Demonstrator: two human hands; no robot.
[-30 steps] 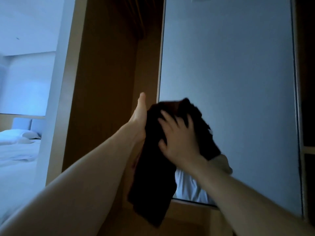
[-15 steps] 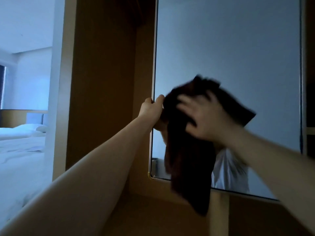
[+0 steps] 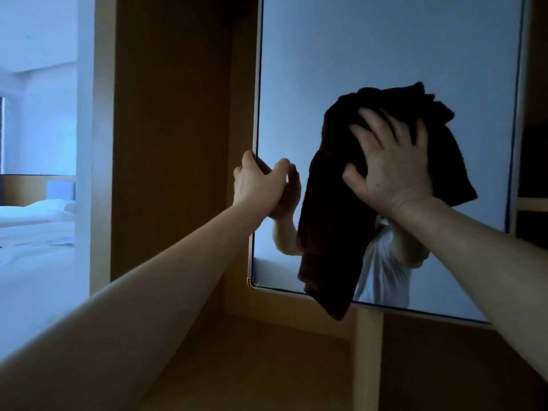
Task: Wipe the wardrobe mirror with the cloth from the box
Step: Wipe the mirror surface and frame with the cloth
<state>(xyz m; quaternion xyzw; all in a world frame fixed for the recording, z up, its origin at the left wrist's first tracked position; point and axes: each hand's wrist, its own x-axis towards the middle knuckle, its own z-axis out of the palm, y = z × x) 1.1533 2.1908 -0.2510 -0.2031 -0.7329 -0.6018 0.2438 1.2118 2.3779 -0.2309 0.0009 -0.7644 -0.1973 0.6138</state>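
Two hands are up at the wardrobe mirror (image 3: 385, 54). The right hand (image 3: 391, 170) lies flat on the dark cloth (image 3: 335, 232), fingers spread wide and straight, pushing it against the glass. The left hand (image 3: 261, 185) curls its fingers round the left edge of the mirror and holds it, I think to stop the door from swinging.

The cloth sits on the right half of the glass. Its bunched top is under the right palm, and a long tail hangs straight down, past the bottom edge of the mirror. So the cloth runs up and down, and lots of bare glass lies above and to the left of the fingers. The right hand is the one on the cloth, so I guess it will do the rubbing. A white bed (image 3: 35, 232) is off to the left.
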